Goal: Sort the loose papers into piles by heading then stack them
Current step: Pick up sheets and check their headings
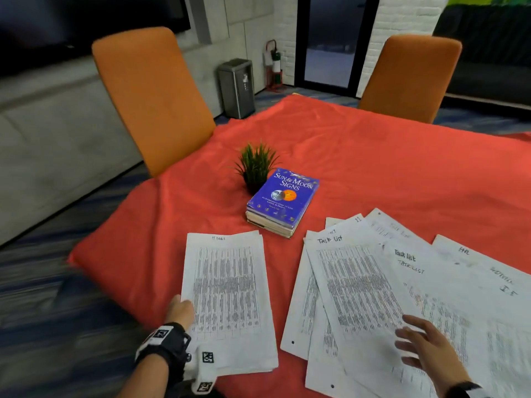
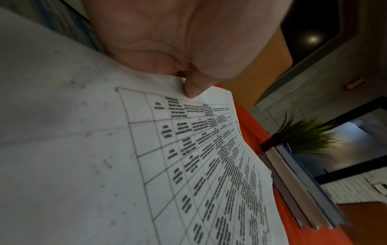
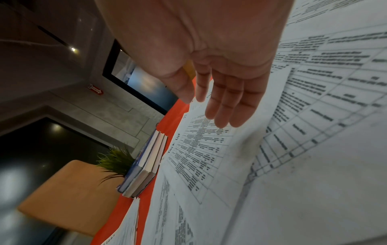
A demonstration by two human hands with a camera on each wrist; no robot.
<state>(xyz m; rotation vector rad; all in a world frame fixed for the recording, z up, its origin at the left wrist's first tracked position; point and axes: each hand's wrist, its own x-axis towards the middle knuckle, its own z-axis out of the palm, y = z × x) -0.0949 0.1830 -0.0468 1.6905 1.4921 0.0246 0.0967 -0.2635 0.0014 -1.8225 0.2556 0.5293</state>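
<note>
A small pile of printed table sheets (image 1: 227, 297) lies at the near left of the red-clothed table (image 1: 373, 156). My left hand (image 1: 181, 310) grips the pile's left edge, thumb tip on top of the paper (image 2: 146, 149) and fingers hidden beneath. To the right, several loose sheets (image 1: 388, 282) lie fanned and overlapping, some headed "Task list" in handwriting. My right hand (image 1: 422, 343) hovers just over them, fingers (image 3: 228, 99) straight and together, holding nothing. The loose sheets (image 3: 293, 132) fill the right wrist view.
A blue book on a short stack of books (image 1: 283, 201) and a small potted plant (image 1: 255, 165) stand just beyond the papers. Two orange chairs (image 1: 149, 96) (image 1: 411, 76) sit at the table's far sides. The left table edge (image 1: 115, 225) drops off beside my left hand.
</note>
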